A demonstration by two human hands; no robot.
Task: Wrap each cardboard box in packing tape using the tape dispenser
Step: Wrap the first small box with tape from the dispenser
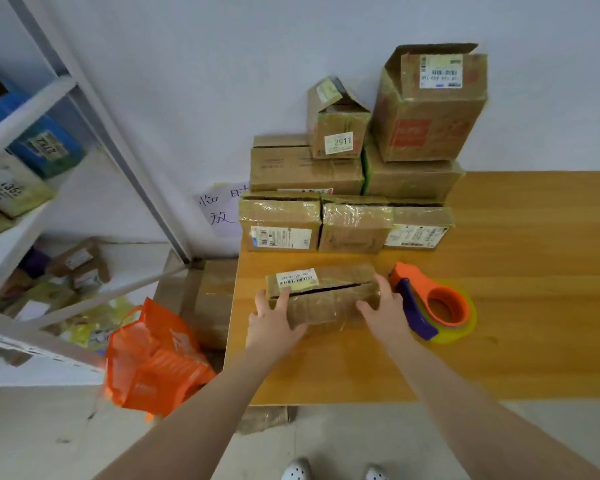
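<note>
Nearest you, the toes of your spotted shoes (297, 470) show on the pale floor, and both bare forearms reach forward over the worktop (516, 323).

Your left hand (272, 323) grips the near left corner of the box (326, 299), with its fingers curled up over the top edge. Your right hand (385, 306) holds the right end, thumb on the near face and fingers wrapped round the far side. Both hands are clamped on the box.

The box lies flat near the worktop's left front. It has a white barcode label on top, and a dark slit gapes along its flap seam. Its near face shines with tape.

The dispenser (433, 303) rests on the worktop just right of the box, close beside your right hand. It is orange with a dark blue handle and carries a yellowish roll.

On the floor to the left stands an orange bag (153, 358).

Behind the box, a row of three taped boxes (354, 226) sits against more boxes stacked (426, 109) up the wall; the top two have open flaps.

A handwritten note (219, 209) hangs on the wall left of the row. A white shelf (49, 202) on the far left holds parcels.
</note>
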